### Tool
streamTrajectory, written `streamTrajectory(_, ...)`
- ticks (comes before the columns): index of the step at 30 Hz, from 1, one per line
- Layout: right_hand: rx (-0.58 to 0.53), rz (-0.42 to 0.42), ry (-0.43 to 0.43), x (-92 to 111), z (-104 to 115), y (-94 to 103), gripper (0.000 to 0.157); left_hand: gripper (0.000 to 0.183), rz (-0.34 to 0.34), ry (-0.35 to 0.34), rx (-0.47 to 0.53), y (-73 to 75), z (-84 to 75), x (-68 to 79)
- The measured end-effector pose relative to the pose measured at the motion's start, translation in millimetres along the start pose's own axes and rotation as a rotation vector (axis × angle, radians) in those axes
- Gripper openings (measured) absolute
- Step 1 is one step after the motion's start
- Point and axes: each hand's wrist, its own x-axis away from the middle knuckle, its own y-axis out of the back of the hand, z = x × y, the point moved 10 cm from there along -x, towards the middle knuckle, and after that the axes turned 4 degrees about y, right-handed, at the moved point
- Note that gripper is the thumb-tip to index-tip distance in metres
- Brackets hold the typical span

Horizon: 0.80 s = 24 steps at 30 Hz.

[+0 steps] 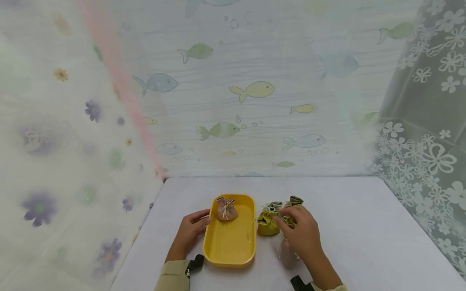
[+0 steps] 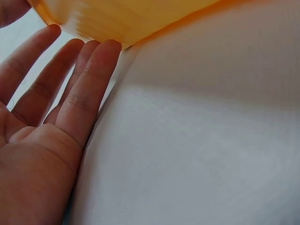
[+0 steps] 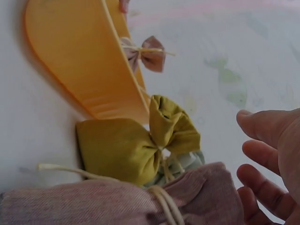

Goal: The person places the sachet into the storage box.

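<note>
A yellow tray (image 1: 229, 247) lies on the white table, with a small pinkish drawstring pouch (image 1: 227, 211) in its far part. My left hand (image 1: 190, 231) touches the tray's left side with extended fingers; the left wrist view shows the fingertips against its wall. Right of the tray, several drawstring pouches stand close together. Among them are a mustard-green pouch (image 3: 115, 147) and, nearest me, a dusty-pink pouch (image 3: 89, 204) with a cream cord. Over this group hovers my right hand (image 1: 303, 229), its fingers apart and nothing between them in the right wrist view. It partly hides the pouches behind.
The white tabletop (image 1: 349, 226) extends to the right and behind the tray. A fish-patterned curtain (image 1: 255, 133) hangs at the back edge. Flowered sheets (image 1: 73, 161) hang along the sides.
</note>
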Motion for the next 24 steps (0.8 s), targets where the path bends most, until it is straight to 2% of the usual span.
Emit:
streamTrajectory(5,0.037,-0.017,-0.034,10,-10,5.0,0.029,0.053,0.01,-0.003,0.025,-0.3,0.5,-0.7)
streamTrajectory(17,0.016,-0.01,-0.152,27,-35,15.3,0.041,0.051,0.02,0.005,0.067,-1.4,-0.3,0.4)
streamTrajectory(24,0.036,0.066,-0.262,35,-51,6.7,0.067,0.05,0.017,0.001,0.077,-2.0,-2.1,1.8)
